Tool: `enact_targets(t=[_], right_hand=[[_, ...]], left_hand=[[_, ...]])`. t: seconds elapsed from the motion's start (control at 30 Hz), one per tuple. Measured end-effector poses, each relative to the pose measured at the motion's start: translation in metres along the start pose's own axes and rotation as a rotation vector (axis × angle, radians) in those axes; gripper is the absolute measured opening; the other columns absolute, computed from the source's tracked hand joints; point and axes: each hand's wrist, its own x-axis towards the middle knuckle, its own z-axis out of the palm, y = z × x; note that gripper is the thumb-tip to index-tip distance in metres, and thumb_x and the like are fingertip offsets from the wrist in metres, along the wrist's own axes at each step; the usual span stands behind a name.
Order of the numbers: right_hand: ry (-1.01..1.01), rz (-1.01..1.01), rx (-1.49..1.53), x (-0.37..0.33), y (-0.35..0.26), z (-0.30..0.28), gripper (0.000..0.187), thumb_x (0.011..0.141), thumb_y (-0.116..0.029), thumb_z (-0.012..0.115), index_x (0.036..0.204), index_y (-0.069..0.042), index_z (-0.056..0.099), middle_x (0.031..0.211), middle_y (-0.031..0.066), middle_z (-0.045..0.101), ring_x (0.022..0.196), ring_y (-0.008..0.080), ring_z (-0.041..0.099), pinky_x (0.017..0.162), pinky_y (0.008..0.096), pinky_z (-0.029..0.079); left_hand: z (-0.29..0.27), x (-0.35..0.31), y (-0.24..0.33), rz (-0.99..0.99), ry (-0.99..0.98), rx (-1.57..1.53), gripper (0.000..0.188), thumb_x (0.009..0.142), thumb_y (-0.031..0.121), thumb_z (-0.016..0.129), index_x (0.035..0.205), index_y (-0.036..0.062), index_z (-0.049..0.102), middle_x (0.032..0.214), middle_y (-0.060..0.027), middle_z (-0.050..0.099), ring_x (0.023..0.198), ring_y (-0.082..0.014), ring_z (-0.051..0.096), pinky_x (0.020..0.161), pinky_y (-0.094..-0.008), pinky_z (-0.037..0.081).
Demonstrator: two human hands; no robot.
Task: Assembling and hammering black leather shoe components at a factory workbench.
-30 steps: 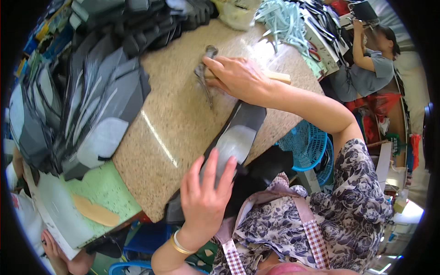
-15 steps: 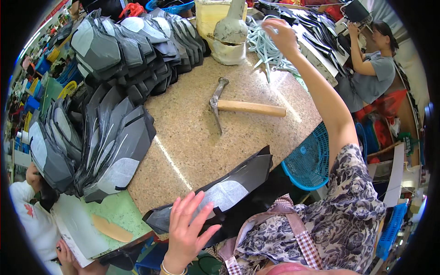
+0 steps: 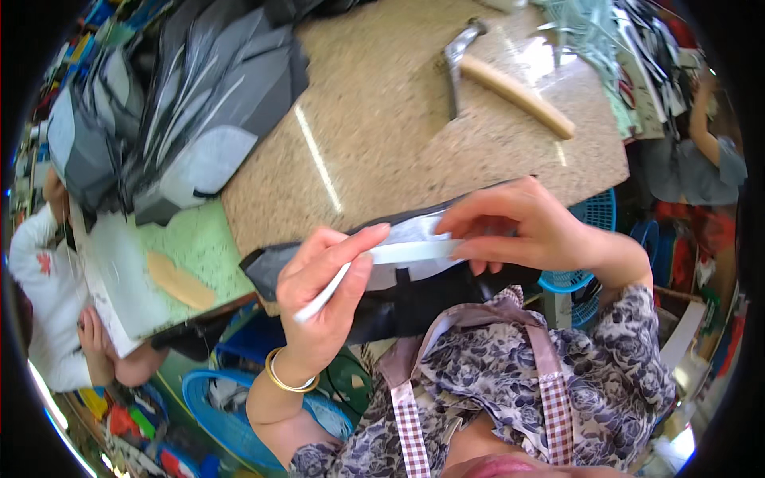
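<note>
I record left hand (image 3: 319, 283) and right hand (image 3: 530, 227), grips clamped on one pale strip (image 3: 413, 252) over a dark panel (image 3: 275, 263).

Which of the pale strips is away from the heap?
The strip spanning from the left hand to the right hand; the others lie tangled in the heap at the table's far right.

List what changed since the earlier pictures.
The right hand left the hammer, reached the pale strips, then came back toward the body; with the left hand, it now holds a strip over the gray piece. The hammer and gray stacks stay on the table.
</note>
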Motion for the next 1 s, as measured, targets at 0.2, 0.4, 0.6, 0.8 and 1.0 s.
enact_targets(t=[0.2, 0.4, 0.6, 0.8, 1.0], right_hand=[[0.221, -0.184, -0.314, -0.004, 0.028, 0.015, 0.018, 0.081, 0.003, 0.070, 0.098, 0.001, 0.066, 0.083, 0.0111, 0.068, 0.069, 0.0205, 0.069, 0.060, 0.0281, 0.055], [0.417, -0.226, -0.495, 0.001, 0.033, 0.019, 0.013, 0.080, 0.000, 0.072, 0.092, -0.002, 0.068, 0.076, 0.0101, 0.064, 0.063, 0.0226, 0.067, 0.053, 0.0302, 0.051], [0.489, -0.206, -0.767, -0.003, 0.038, 0.023, 0.014, 0.077, 0.001, 0.073, 0.091, -0.004, 0.069, 0.075, 0.0090, 0.064, 0.061, 0.0225, 0.065, 0.051, 0.0308, 0.050], [0.707, -0.226, -0.682, -0.023, 0.052, 0.022, 0.019, 0.075, 0.000, 0.076, 0.093, -0.004, 0.070, 0.081, 0.0092, 0.066, 0.062, 0.0218, 0.065, 0.052, 0.0301, 0.051], [0.736, -0.153, -0.650, -0.018, 0.052, 0.018, 0.015, 0.075, -0.004, 0.078, 0.086, -0.005, 0.068, 0.077, 0.0066, 0.064, 0.057, 0.0209, 0.062, 0.051, 0.0298, 0.050]], left_hand=[[-0.014, -0.007, -0.018, 0.068, 0.144, 0.212, 0.016, 0.078, -0.004, 0.074, 0.094, 0.0001, 0.071, 0.082, -0.0083, 0.066, 0.069, -0.0157, 0.062, 0.063, -0.0261, 0.049], [-0.012, 0.004, -0.016, 0.144, 0.120, 0.358, 0.014, 0.077, -0.001, 0.076, 0.089, 0.0010, 0.068, 0.079, -0.0093, 0.065, 0.067, -0.0161, 0.062, 0.058, -0.0273, 0.048], [-0.006, 0.005, -0.017, 0.289, 0.060, 0.687, 0.032, 0.071, -0.002, 0.077, 0.099, 0.0111, 0.073, 0.089, -0.0045, 0.062, 0.071, -0.0193, 0.059, 0.057, -0.0289, 0.048], [-0.008, 0.008, -0.024, 0.511, -0.081, 0.867, 0.049, 0.067, -0.003, 0.075, 0.110, 0.0217, 0.075, 0.095, -0.0006, 0.061, 0.074, -0.0179, 0.053, 0.058, -0.0277, 0.047], [-0.006, 0.011, -0.022, 0.455, -0.114, 0.883, 0.048, 0.071, -0.003, 0.074, 0.111, 0.0233, 0.074, 0.096, -0.0004, 0.061, 0.072, -0.0172, 0.052, 0.056, -0.0275, 0.046]])
